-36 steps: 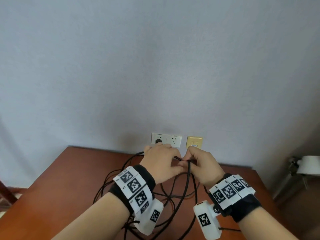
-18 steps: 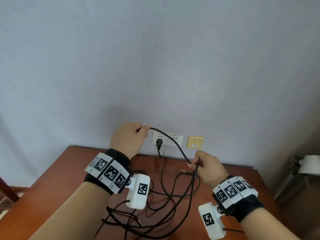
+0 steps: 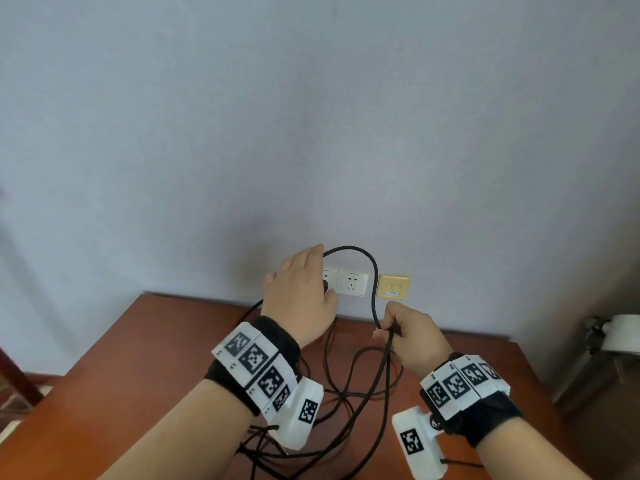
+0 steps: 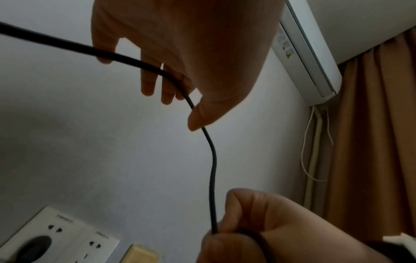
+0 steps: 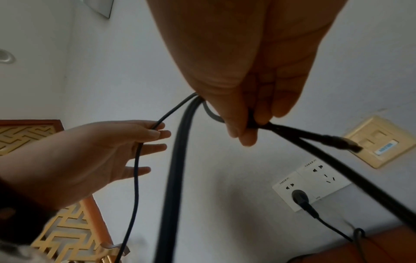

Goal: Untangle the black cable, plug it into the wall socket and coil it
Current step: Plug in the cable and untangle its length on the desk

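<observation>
The black cable point(image 3: 372, 271) arcs up from my right hand point(image 3: 412, 337) to my left hand point(image 3: 298, 299), and the rest lies tangled on the brown table point(image 3: 138, 358). My right hand point(image 5: 247, 71) grips several strands of the cable point(image 5: 178, 151), with the connector end point(image 5: 342, 143) poking out past its fingers. My left hand point(image 5: 108, 151) is raised in front of the white wall socket point(image 3: 351, 282), fingers straight, and the cable point(image 4: 211, 169) runs across its palm point(image 4: 180, 53). The black plug point(image 5: 299, 195) sits in the left outlet.
A gold wall plate point(image 3: 394, 287) is right of the socket. A chair with a lattice back point(image 5: 67, 231) stands at the table's left. A white object on a metal stand point(image 3: 620, 334) is at the right. An air conditioner point(image 4: 310, 53) and a curtain point(image 4: 371, 133) hang high on the right.
One second ago both hands were together on the cable. My left hand swung up and left, drawing cable out, and has now come back right in front of the socket, leaving an arch of cable.
</observation>
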{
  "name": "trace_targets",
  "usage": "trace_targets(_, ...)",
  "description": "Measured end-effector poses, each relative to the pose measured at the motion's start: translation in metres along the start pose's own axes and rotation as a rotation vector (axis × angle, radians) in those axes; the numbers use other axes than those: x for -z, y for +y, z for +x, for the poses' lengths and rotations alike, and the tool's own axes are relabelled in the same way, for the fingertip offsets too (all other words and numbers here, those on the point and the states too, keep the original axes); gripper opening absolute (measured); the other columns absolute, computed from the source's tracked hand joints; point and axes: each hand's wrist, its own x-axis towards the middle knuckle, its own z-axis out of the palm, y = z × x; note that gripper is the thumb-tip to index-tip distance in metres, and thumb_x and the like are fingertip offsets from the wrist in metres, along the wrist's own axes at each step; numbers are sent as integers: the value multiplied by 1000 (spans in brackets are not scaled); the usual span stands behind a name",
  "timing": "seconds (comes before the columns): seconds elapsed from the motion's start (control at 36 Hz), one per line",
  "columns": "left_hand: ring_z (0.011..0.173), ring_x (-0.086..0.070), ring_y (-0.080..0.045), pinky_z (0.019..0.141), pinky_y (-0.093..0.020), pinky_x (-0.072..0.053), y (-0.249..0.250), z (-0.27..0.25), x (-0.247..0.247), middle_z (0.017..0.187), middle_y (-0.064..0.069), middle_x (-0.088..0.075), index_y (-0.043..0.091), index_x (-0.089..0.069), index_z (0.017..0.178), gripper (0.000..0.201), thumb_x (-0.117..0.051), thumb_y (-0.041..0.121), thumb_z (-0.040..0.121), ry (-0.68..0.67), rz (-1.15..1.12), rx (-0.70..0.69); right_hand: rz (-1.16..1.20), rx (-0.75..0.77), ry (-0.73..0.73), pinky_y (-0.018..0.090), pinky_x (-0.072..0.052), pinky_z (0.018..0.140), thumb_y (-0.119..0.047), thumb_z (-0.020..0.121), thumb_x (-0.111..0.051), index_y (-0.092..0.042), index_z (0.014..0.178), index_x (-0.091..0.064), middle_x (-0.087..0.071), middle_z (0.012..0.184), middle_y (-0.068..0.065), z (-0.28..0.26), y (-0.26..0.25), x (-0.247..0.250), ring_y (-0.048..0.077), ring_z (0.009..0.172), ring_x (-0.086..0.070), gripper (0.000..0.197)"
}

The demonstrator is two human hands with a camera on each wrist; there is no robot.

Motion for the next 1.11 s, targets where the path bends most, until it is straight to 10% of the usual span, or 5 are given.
trace_targets(0.22, 89, -60, -15, 77, -29, -46, 19, -10, -18, 96, 8, -62, 20, -46, 120, 39, -58, 39, 88, -151, -339, 62, 82, 154, -14, 29, -47, 59, -7, 82, -67, -28, 63, -44, -61, 61, -10, -1, -8, -2, 0, 56, -54, 37)
trace_targets(0.42, 61, -56, 0, 61, -20, -44, 17, -7, -30, 90, 4, -68, 21, -65, 99, 12, -66, 24, 87, -270, -723, 148, 203, 308, -11, 15, -45, 64, -3, 78, -72, -23, 63, -51, -63, 71, -15, -5, -19, -1, 1, 65, -57, 33)
trace_targets(0.72, 62, -59, 5, 63, -10, -45, 17, -6, -25, 68, 15, -68, 16, -74, 93, 15, -59, 13, 91, -339, -748, 39, 238, 275, 16, 16, -44, 60, -6, 78, -73, -16, 65, -56, -63, 64, -10, -7, -19, -2, 0, 60, -54, 24)
trace_targets(0.89, 76, -58, -8, 79, -28, -47, 15, -7, -22, 80, 3, -65, 28, -63, 77, 23, -55, 14, 94, -325, -625, -56, 293, 256, 12, 14, -46, 64, -1, 76, -74, -24, 63, -55, -65, 66, -19, -8, -21, -9, -3, 63, -58, 32)
trace_targets(1.11, 42, -52, -10, 43, -21, -43, 6, 10, 9, 57, -3, -55, 19, -54, 88, 17, -43, 18, 101, -97, -996, 319, 216, 42, 33, 18, -51, 75, -4, 76, -74, -20, 63, -57, -71, 80, -6, -5, 6, -8, 1, 79, -67, 26)
